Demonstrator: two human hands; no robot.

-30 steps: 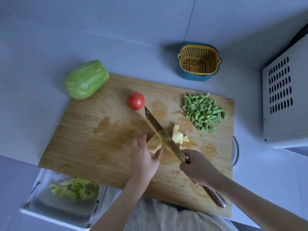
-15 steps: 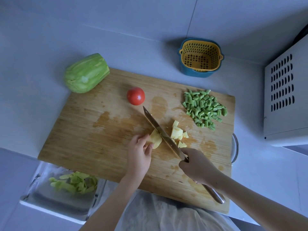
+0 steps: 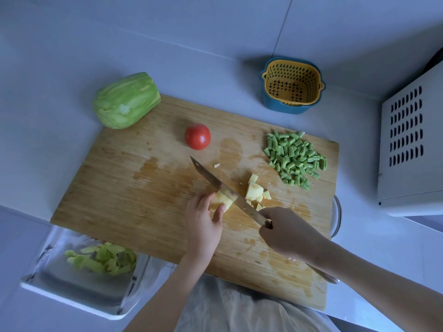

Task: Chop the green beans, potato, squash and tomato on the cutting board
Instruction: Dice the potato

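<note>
On the wooden cutting board (image 3: pixel 134 200), my left hand (image 3: pixel 203 224) holds a yellow potato piece (image 3: pixel 221 200) between fingers and thumb. My right hand (image 3: pixel 287 232) grips the knife (image 3: pixel 211 177) by its handle, and the blade lies against the right side of that piece. Cut potato chunks (image 3: pixel 255 191) sit just right of the blade. A heap of chopped green beans (image 3: pixel 293 159) lies at the board's far right. A whole red tomato (image 3: pixel 197 136) stands near the far edge. The peeled green squash (image 3: pixel 125 100) rests at the far left corner.
A yellow strainer basket in a blue bowl (image 3: pixel 291 86) stands behind the board. A grey vented appliance (image 3: pixel 410 149) fills the right side. A clear tray (image 3: pixel 79 281) with green peelings sits at the near left. A metal handle (image 3: pixel 338 216) shows at the board's right edge.
The knife has shifted along the potato between cuts, and my left hand has moved its grip on the shrinking piece. A small potato bit now lies beyond the blade.
</note>
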